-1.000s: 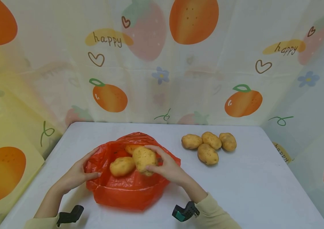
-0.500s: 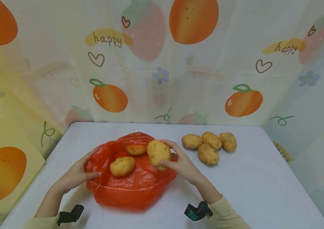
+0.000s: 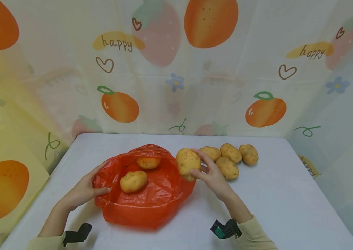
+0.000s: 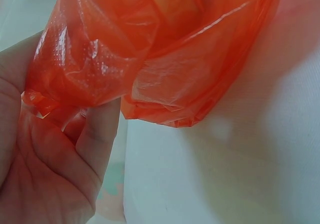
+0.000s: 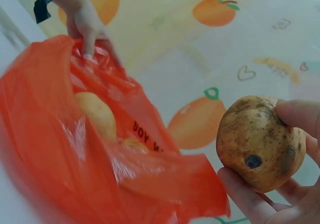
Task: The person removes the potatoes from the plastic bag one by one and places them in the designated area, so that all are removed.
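A red plastic bag (image 3: 142,217) lies with its mouth wide on the white table. My left hand (image 3: 84,191) grips the bag's left rim, thumb inside and fingers outside; in the left wrist view the thin film (image 4: 85,59) passes between thumb and fingers. Two potatoes rest inside, one at the front (image 3: 134,182) and one at the back (image 3: 148,163), partly hidden by the bag. Just above the bag's right edge, my right hand (image 3: 215,178) holds another potato (image 3: 188,164) between thumb and fingers. Dark spots mark that potato (image 5: 260,141) in the right wrist view.
Several loose potatoes (image 3: 230,153) lie grouped at the back right of the table (image 3: 273,194), behind my right hand. A curtain (image 3: 176,104) printed with fruit hangs beyond the table's far edge. Black devices (image 3: 226,229) are strapped on both wrists.
My right hand has carried its potato rightward, from over the bag's middle to its right edge. The back potato in the bag has come into fuller view. My left hand stays put.
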`<act>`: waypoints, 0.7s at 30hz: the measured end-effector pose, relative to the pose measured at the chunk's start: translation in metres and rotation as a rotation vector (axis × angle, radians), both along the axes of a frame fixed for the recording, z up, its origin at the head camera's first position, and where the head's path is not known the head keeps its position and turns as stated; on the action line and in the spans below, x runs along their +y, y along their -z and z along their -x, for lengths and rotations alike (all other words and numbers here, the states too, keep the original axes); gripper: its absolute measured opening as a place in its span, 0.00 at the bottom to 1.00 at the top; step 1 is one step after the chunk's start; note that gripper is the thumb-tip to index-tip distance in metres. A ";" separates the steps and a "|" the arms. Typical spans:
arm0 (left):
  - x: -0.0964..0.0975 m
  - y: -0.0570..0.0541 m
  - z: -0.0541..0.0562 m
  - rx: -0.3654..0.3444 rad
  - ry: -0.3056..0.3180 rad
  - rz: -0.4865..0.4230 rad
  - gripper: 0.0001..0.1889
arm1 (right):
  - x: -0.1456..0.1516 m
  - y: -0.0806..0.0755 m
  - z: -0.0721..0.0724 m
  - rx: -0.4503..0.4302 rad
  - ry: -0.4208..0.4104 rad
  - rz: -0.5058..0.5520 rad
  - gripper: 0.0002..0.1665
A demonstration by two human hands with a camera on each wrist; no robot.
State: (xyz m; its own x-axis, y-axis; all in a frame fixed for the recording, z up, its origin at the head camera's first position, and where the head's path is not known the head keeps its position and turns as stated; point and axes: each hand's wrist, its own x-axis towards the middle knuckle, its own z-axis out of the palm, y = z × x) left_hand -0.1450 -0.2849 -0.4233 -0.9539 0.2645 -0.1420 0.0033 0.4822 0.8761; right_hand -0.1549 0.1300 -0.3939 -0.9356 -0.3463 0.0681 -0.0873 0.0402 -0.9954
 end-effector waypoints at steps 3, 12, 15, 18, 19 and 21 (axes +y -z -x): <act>0.000 0.000 0.000 -0.002 -0.001 -0.003 0.48 | 0.008 0.002 0.001 -0.007 0.009 0.008 0.37; 0.000 0.001 0.001 -0.008 -0.005 -0.012 0.48 | 0.038 0.007 0.001 -0.033 0.101 0.017 0.37; 0.000 0.001 0.000 -0.011 -0.006 -0.018 0.48 | 0.047 0.010 0.001 -0.045 0.150 -0.020 0.38; 0.000 0.002 0.000 -0.010 -0.004 -0.019 0.48 | 0.057 0.013 0.002 -0.046 0.187 -0.041 0.39; 0.001 0.002 0.000 -0.008 -0.004 -0.016 0.48 | 0.060 0.014 0.002 -0.052 0.198 -0.048 0.39; 0.001 0.002 0.000 -0.006 -0.004 -0.013 0.48 | 0.066 0.016 0.001 -0.049 0.216 -0.059 0.39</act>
State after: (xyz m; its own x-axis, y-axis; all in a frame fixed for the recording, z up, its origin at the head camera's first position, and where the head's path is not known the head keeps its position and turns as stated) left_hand -0.1453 -0.2843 -0.4250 -0.9541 0.2624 -0.1442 -0.0038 0.4710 0.8821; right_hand -0.1561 0.1962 -0.4095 -0.9902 -0.1394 0.0061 -0.0217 0.1108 -0.9936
